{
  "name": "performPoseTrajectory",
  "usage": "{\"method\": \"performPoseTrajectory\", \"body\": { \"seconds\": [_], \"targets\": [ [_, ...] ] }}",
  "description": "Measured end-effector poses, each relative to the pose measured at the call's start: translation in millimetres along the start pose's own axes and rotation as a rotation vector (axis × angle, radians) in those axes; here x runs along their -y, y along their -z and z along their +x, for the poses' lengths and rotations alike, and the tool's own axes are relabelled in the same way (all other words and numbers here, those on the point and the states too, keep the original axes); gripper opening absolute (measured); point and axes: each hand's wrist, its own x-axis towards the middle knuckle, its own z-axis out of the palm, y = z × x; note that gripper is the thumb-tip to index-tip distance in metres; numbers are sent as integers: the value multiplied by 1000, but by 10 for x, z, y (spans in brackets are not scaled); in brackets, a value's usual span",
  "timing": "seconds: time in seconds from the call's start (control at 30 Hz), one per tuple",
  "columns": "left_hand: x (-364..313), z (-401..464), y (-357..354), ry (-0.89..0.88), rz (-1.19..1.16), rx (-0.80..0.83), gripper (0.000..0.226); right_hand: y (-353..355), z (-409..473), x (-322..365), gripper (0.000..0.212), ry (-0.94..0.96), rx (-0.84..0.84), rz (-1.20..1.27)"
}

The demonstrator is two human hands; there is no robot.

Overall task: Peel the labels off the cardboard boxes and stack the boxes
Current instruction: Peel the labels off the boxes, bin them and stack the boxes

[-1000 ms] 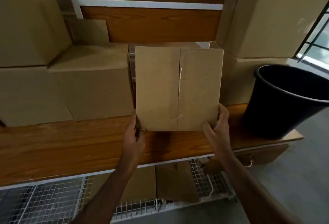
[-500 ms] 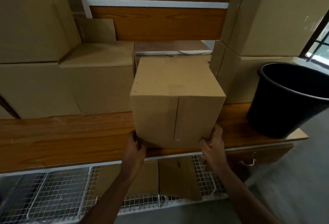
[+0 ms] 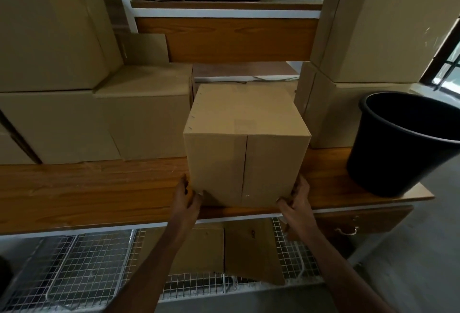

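A plain brown cardboard box [image 3: 245, 143] stands upright on the wooden shelf [image 3: 99, 188], its front face split by a vertical seam. A faint pale rectangular patch shows on its top near the front edge. My left hand [image 3: 185, 198] grips the box's lower left corner, thumb on the front face. My right hand [image 3: 296, 199] grips the lower right corner the same way. Both forearms reach up from below.
Larger cardboard boxes [image 3: 139, 113] are stacked on the shelf to the left, and two more boxes [image 3: 388, 29] are stacked at the right. A black bucket [image 3: 408, 143] stands on the shelf's right end. Flat cardboard [image 3: 251, 250] lies on the wire rack [image 3: 82, 268] below.
The box went from held up with its seamed face toward me to lowered onto the wooden shelf, its top now showing. Both hands kept hold of its bottom corners.
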Motion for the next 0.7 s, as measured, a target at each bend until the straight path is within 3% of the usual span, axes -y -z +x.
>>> {"method": "performPoseTrajectory", "body": {
  "seconds": [0.17,0.33,0.5,0.7],
  "targets": [
    [-154,1,-6,-4,-4,55,67,7,13,98,77,-5,11,-6],
    [-505,88,82,-125,-68,9,48,224,110,518,63,179,-98,3],
    [-985,114,102,-210,-154,-44,54,425,328,966,52,261,-196,-57],
    [-1165,185,111,-136,-125,-46,52,393,389,1262,56,198,-224,-13]
  ]
}}
